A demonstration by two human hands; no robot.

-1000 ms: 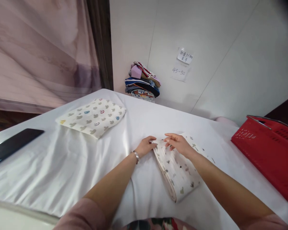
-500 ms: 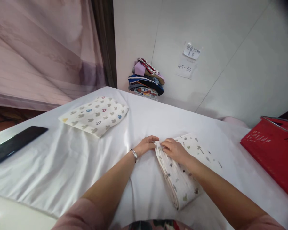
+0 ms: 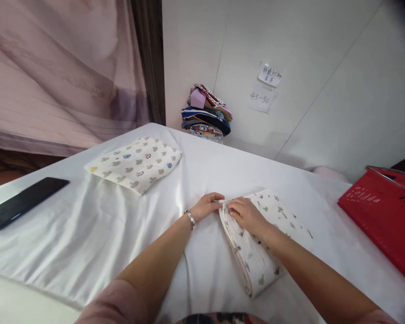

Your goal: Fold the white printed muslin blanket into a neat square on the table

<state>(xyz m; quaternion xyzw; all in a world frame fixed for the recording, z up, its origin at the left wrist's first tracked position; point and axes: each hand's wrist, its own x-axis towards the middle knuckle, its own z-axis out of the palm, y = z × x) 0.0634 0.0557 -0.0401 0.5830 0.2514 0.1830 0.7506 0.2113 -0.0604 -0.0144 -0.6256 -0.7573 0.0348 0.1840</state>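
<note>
In front of me lies a folded white cloth (image 3: 253, 261) with small plant and tree prints, its layers stacked along the left edge. My left hand (image 3: 205, 207), with a silver bracelet at the wrist, pinches the far left corner of this cloth. Close beside it, my right hand (image 3: 248, 215) grips the top layers near the same corner, fingers bent over the fabric. The right forearm hides part of the cloth's right side. Farther back on the left, a second folded cloth (image 3: 135, 164) printed with mushrooms lies flat, apart from both hands.
A white sheet (image 3: 121, 234) with wrinkles covers the table. A black phone (image 3: 23, 202) lies at the left, and a red bag (image 3: 381, 216) is at the right edge. Behind the table's far edge stands a pile of folded fabrics (image 3: 207, 114) against the wall.
Both hands stay at the cloth's far left corner with hardly any movement. The whole view has shifted very slightly.
</note>
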